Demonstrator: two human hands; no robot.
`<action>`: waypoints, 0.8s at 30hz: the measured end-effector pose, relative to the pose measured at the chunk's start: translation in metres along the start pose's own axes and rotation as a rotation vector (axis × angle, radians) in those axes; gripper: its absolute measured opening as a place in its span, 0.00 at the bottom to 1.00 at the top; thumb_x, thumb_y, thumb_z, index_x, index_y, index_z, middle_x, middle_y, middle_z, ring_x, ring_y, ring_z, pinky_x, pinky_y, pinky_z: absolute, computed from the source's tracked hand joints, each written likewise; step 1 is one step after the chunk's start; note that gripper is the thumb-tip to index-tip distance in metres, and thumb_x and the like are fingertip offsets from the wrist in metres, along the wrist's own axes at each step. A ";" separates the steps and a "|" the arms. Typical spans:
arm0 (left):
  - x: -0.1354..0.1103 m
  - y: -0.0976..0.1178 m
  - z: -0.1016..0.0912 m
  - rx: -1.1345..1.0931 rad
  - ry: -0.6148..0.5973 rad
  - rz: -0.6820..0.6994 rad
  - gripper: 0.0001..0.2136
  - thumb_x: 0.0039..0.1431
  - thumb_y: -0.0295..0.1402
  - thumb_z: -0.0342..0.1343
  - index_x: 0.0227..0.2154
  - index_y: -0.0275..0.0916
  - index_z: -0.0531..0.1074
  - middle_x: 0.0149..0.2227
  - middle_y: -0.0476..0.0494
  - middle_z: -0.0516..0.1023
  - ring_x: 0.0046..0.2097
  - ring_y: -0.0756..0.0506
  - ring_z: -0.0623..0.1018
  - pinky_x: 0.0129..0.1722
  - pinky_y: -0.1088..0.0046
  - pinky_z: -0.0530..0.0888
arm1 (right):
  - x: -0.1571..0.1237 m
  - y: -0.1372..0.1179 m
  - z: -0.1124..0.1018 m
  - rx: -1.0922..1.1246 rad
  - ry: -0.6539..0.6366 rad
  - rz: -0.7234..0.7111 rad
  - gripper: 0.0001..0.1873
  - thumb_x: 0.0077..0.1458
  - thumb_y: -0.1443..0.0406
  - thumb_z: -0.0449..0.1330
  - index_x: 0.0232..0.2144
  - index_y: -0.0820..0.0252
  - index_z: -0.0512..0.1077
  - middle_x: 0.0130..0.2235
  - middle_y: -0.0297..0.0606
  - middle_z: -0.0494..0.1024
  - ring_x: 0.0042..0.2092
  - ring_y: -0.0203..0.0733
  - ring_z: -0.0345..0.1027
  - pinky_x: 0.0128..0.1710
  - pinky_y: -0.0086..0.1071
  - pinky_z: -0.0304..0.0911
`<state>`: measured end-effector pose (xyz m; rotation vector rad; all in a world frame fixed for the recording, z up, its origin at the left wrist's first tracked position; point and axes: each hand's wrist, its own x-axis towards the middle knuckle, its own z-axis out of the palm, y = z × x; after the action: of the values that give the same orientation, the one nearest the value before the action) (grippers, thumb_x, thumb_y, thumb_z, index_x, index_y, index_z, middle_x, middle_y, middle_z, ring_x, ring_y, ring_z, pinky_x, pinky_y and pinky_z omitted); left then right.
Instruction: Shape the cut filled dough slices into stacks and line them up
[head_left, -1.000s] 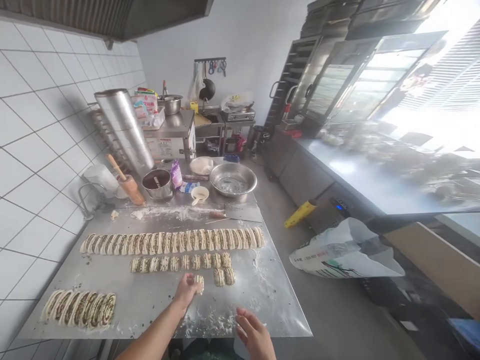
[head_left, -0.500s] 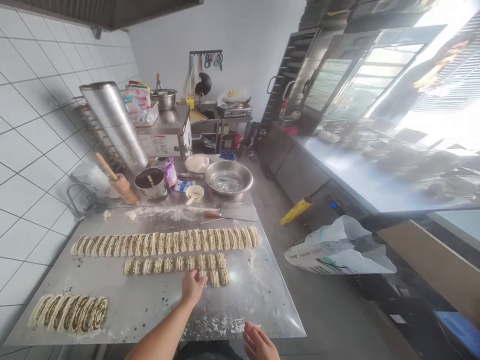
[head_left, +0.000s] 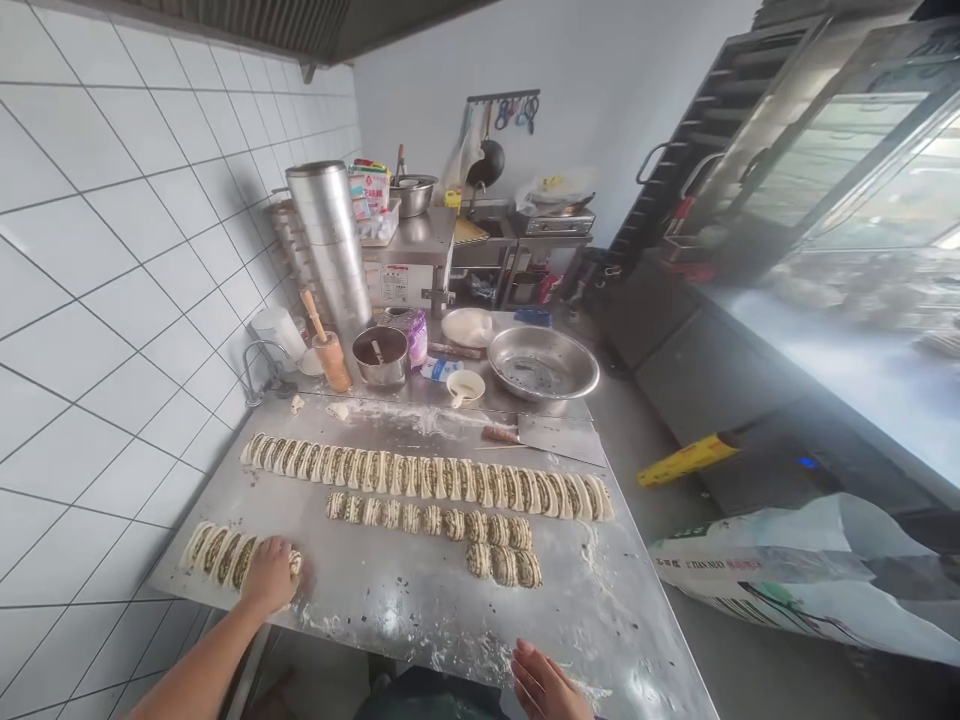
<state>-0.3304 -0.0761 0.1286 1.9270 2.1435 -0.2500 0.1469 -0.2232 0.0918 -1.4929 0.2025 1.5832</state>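
My left hand (head_left: 270, 573) rests closed over the right end of a short cut dough log with green filling (head_left: 217, 552) at the near left of the steel table (head_left: 405, 600). My right hand (head_left: 544, 685) hovers at the table's front edge, fingers stretched out, holding nothing. A long row of sliced filled dough (head_left: 427, 475) crosses the table's middle. Below it lies a shorter row of shaped rolls (head_left: 427, 520), with three more rolls (head_left: 504, 565) in front of its right end.
A cleaver (head_left: 551, 437), steel basin (head_left: 543, 364), small pot (head_left: 380, 355), rolling pin in a holder (head_left: 328, 350) and stacked steamers (head_left: 328, 240) stand at the table's far end. A white tiled wall runs on the left. A flour sack (head_left: 787, 580) lies on the floor at the right.
My left hand left a roll beside the short row and moved left to the cut log at the table's near left. The view swung left with it.
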 end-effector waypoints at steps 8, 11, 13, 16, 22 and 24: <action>-0.022 0.019 0.005 -0.378 -0.119 0.129 0.25 0.63 0.31 0.52 0.64 0.38 0.62 0.56 0.36 0.78 0.55 0.42 0.79 0.52 0.69 0.73 | -0.016 0.040 0.113 -0.413 -0.401 -0.150 0.32 0.41 0.47 0.72 0.43 0.62 0.76 0.39 0.40 0.78 0.40 0.43 0.74 0.38 0.32 0.68; -0.049 0.073 -0.044 -0.768 -0.146 0.222 0.20 0.65 0.45 0.55 0.54 0.39 0.71 0.53 0.37 0.79 0.54 0.39 0.79 0.52 0.67 0.75 | -0.043 0.035 0.149 -0.629 -0.586 -0.272 0.41 0.36 0.50 0.76 0.52 0.62 0.74 0.49 0.47 0.78 0.43 0.49 0.75 0.39 0.38 0.69; -0.073 0.108 -0.089 -0.839 -0.188 0.349 0.22 0.66 0.50 0.54 0.54 0.41 0.72 0.52 0.38 0.80 0.48 0.41 0.81 0.49 0.66 0.77 | -0.070 0.018 0.164 -0.673 -0.836 -0.325 0.46 0.40 0.51 0.77 0.58 0.61 0.70 0.55 0.49 0.77 0.48 0.52 0.76 0.45 0.40 0.71; -0.111 0.138 -0.150 -0.784 -0.142 0.538 0.20 0.70 0.48 0.51 0.57 0.45 0.73 0.56 0.39 0.78 0.51 0.40 0.81 0.49 0.66 0.79 | -0.115 -0.016 0.170 -0.641 -1.136 -0.268 0.33 0.51 0.48 0.72 0.50 0.65 0.73 0.44 0.48 0.82 0.44 0.52 0.78 0.43 0.41 0.72; -0.143 0.138 -0.191 -0.324 0.141 1.130 0.33 0.67 0.24 0.50 0.72 0.49 0.51 0.72 0.40 0.62 0.71 0.40 0.65 0.69 0.60 0.69 | -0.162 -0.056 0.150 -0.416 -1.334 0.057 0.24 0.52 0.58 0.73 0.49 0.63 0.78 0.48 0.49 0.82 0.48 0.45 0.78 0.50 0.34 0.67; -0.145 0.143 -0.193 -0.250 0.214 1.209 0.32 0.68 0.22 0.50 0.72 0.49 0.53 0.69 0.40 0.67 0.68 0.42 0.71 0.65 0.65 0.73 | -0.168 -0.062 0.143 -0.446 -1.395 0.056 0.21 0.50 0.59 0.74 0.45 0.62 0.81 0.43 0.45 0.83 0.43 0.39 0.76 0.47 0.28 0.64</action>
<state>-0.1876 -0.1418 0.3607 2.7122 0.6997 0.4382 0.0620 -0.1761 0.2994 -0.3612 -0.9433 2.4257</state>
